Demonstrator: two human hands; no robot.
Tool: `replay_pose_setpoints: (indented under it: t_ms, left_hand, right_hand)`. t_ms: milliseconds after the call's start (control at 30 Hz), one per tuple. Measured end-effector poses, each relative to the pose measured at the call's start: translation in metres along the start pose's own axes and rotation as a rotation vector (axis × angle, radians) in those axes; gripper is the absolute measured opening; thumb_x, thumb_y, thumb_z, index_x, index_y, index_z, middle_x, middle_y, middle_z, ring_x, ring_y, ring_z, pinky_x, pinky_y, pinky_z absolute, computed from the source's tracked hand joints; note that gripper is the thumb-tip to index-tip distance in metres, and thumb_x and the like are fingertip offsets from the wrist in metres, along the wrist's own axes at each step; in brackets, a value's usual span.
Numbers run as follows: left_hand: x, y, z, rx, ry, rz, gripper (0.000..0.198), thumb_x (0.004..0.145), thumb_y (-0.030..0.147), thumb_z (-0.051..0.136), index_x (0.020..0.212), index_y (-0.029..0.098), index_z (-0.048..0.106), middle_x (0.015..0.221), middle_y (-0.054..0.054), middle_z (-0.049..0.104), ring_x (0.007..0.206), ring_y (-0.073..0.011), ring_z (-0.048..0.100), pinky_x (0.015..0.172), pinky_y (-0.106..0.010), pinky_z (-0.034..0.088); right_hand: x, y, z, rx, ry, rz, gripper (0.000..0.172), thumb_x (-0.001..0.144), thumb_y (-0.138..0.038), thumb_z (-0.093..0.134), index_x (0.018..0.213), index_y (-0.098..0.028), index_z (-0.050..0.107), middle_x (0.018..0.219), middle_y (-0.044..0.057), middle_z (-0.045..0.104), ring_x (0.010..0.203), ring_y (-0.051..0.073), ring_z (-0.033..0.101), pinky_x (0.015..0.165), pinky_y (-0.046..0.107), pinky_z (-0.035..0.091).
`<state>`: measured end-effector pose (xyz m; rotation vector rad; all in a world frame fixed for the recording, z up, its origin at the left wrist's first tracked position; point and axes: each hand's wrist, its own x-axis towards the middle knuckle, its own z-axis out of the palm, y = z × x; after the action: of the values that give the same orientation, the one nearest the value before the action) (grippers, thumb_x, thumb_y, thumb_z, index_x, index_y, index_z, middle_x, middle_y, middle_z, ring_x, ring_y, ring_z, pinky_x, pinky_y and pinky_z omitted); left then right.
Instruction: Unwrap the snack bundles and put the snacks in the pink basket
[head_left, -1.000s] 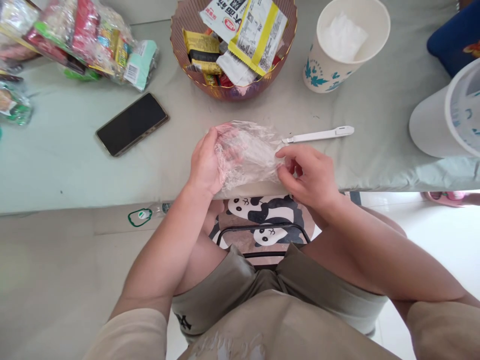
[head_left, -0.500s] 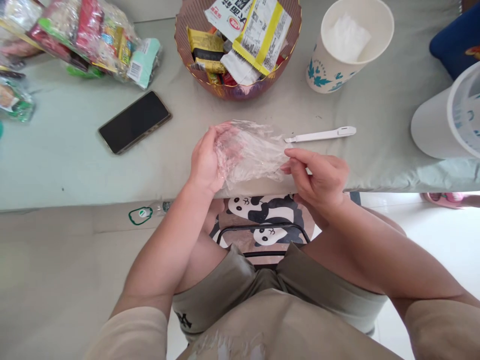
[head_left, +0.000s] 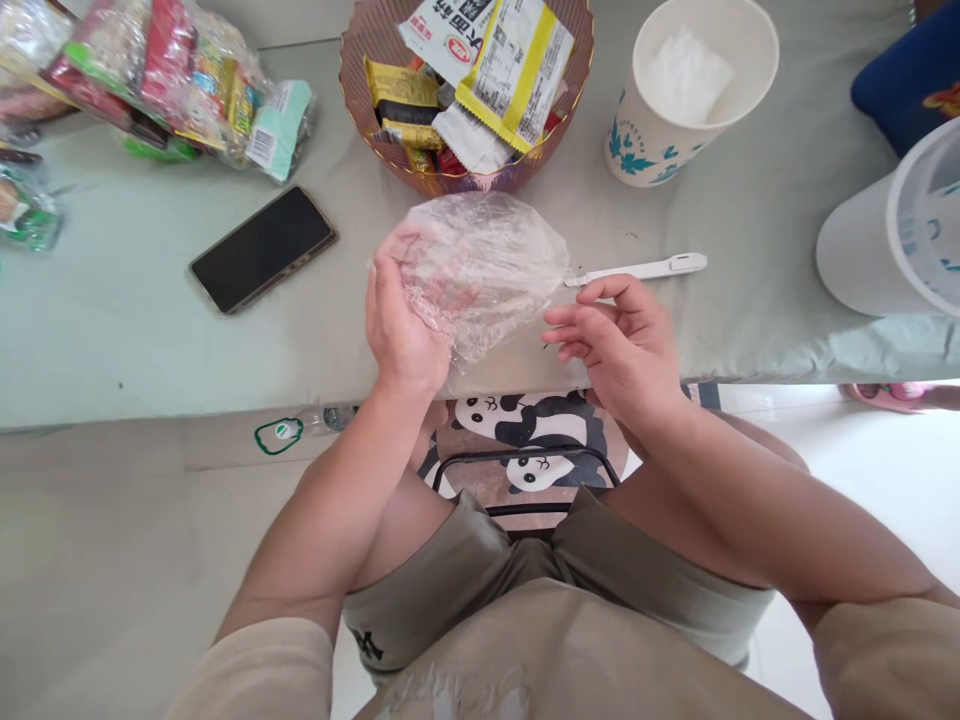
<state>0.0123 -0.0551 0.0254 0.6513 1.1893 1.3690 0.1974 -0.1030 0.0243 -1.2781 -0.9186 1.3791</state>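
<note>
A clear, crinkled plastic bag or film (head_left: 495, 265) is spread between my hands, above the table's front part. My left hand (head_left: 409, 325) is wrapped round its left side, with the fingers partly showing through the plastic. Just off its lower right edge, my right hand (head_left: 619, 340) has its fingers apart and bent, with nothing visible in them. A white utility knife (head_left: 641, 269) lies on the table right behind my right hand, its tip near the plastic.
A ribbed bowl (head_left: 469, 180) of wrapped snacks stands behind the plastic. Farther right are a paper cup (head_left: 652, 150) with white material inside, a white bin (head_left: 859, 245) and a blue object (head_left: 911, 80). Leftward lie a black phone (head_left: 262, 250) and snack packs (head_left: 202, 90).
The plastic has opened out wider and reaches farther back toward the bowl. My right hand has let go of its right end, and its fingers have spread. The view has shifted slightly.
</note>
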Motion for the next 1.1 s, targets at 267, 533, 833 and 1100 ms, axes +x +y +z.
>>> replay_pose_setpoints:
  t_ms: [267, 533, 833, 1100]
  left_hand:
    - [-0.012, 0.008, 0.011, 0.019, 0.039, -0.001, 0.031, 0.108, 0.045, 0.036, 0.118, 0.033, 0.063, 0.135, 0.000, 0.069, 0.131, -0.0238, 0.065, 0.080, -0.027, 0.062]
    - [-0.018, -0.005, 0.004, 0.042, -0.056, 0.028, 0.035, 0.105, 0.051, 0.045, 0.134, 0.038, 0.061, 0.137, 0.001, 0.069, 0.144, -0.0282, 0.055, 0.094, -0.036, 0.061]
    - [-0.019, -0.006, 0.013, -0.005, -0.013, 0.114, 0.027, 0.107, 0.037, 0.041, 0.109, 0.030, 0.067, 0.116, -0.002, 0.074, 0.121, -0.0250, 0.069, 0.091, -0.036, 0.061]
    - [-0.014, 0.009, 0.018, -0.035, 0.083, -0.010, 0.030, 0.108, 0.039, 0.038, 0.121, 0.028, 0.062, 0.129, -0.003, 0.072, 0.124, -0.0249, 0.066, 0.080, -0.031, 0.059]
  right_hand:
    - [0.005, 0.005, 0.001, 0.100, -0.027, 0.159, 0.031, 0.083, -0.040, 0.077, 0.090, -0.026, 0.051, 0.100, -0.001, 0.075, 0.095, 0.013, 0.074, 0.081, 0.028, 0.062]
    - [0.009, 0.003, 0.000, 0.275, -0.045, 0.267, 0.050, 0.080, -0.051, 0.079, 0.111, -0.034, 0.044, 0.114, -0.002, 0.074, 0.108, 0.018, 0.074, 0.086, 0.034, 0.062]
    - [0.020, 0.006, -0.007, 0.369, 0.085, 0.283, 0.044, 0.078, -0.044, 0.085, 0.106, -0.030, 0.054, 0.081, -0.006, 0.060, 0.073, 0.012, 0.064, 0.062, 0.026, 0.055]
    - [0.018, 0.005, -0.003, 0.420, 0.111, 0.297, 0.040, 0.070, -0.037, 0.091, 0.092, -0.025, 0.059, 0.074, -0.008, 0.059, 0.063, 0.005, 0.058, 0.057, 0.017, 0.051]
